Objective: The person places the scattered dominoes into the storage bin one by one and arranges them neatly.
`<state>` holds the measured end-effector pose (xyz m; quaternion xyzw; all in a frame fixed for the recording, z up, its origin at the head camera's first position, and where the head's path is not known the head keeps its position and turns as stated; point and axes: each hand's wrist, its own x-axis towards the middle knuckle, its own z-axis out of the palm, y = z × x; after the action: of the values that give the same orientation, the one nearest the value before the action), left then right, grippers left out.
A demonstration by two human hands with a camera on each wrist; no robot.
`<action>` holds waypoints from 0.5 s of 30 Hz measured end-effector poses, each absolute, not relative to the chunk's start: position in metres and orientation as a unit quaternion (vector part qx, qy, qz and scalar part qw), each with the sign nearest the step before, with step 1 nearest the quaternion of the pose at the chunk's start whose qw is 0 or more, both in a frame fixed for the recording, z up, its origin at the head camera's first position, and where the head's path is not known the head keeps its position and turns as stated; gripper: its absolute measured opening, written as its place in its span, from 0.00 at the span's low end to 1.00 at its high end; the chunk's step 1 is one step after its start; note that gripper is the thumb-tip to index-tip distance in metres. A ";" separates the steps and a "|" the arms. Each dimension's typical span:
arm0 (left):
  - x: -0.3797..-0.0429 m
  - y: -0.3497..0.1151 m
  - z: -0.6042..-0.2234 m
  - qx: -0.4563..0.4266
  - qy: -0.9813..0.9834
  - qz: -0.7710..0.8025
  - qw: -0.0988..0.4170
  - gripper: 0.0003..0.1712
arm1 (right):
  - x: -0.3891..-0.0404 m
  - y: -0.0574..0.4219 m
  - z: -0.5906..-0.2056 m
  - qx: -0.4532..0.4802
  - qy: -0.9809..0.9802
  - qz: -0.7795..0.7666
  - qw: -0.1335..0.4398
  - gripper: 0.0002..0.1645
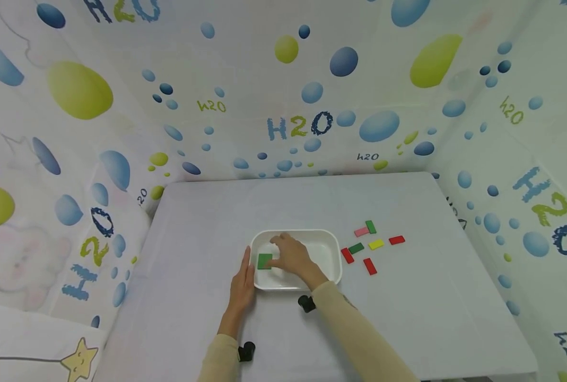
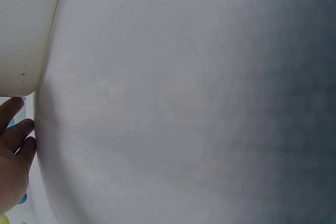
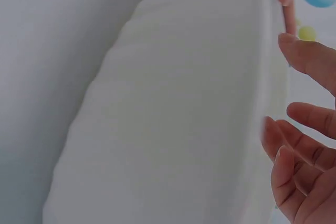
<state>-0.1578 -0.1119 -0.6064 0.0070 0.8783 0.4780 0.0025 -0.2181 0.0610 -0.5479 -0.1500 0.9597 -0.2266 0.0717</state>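
A white tray [image 1: 325,254] stands near the middle of the table, with a green square shape [image 1: 264,261] lying flat at its left end. I cannot tell whether that shape is one block or several side by side. My left hand [image 1: 243,284] rests along the tray's left side, its fingers extended. My right hand [image 1: 293,255] is over the tray's inside, thumb by the green shape and fingers arched. In the right wrist view, the right hand's fingers [image 3: 310,62] are spread apart with nothing between them, beside the tray's pale wall [image 3: 173,108].
Right of the tray lie several small blocks: red [image 1: 370,266], another red [image 1: 397,240], yellow [image 1: 376,244], pink [image 1: 361,232] and green [image 1: 371,227]. A further red block [image 1: 347,255] and green block [image 1: 356,248] are close to the tray's rim. White table [image 1: 431,318] surrounds them.
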 end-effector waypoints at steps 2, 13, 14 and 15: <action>-0.158 -0.112 -0.606 0.003 0.878 0.478 0.006 0.30 | -0.215 0.065 -0.542 -0.155 0.957 -0.238 0.054 0.39; -0.158 -0.109 -0.607 -0.002 0.877 0.481 0.002 0.30 | -0.198 0.095 -0.518 -0.142 0.934 -0.325 -0.034 0.30; -0.158 -0.109 -0.607 -0.002 0.876 0.481 0.000 0.30 | -0.197 0.098 -0.515 -0.140 0.931 -0.335 -0.044 0.30; -0.158 -0.109 -0.608 -0.001 0.877 0.481 -0.002 0.30 | -0.196 0.100 -0.514 -0.138 0.928 -0.342 -0.053 0.30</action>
<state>-0.1580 -0.1088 -0.6076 -0.0008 0.8768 0.4808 -0.0018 -0.1955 0.1005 -0.5136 -0.1377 0.9282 -0.3415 -0.0532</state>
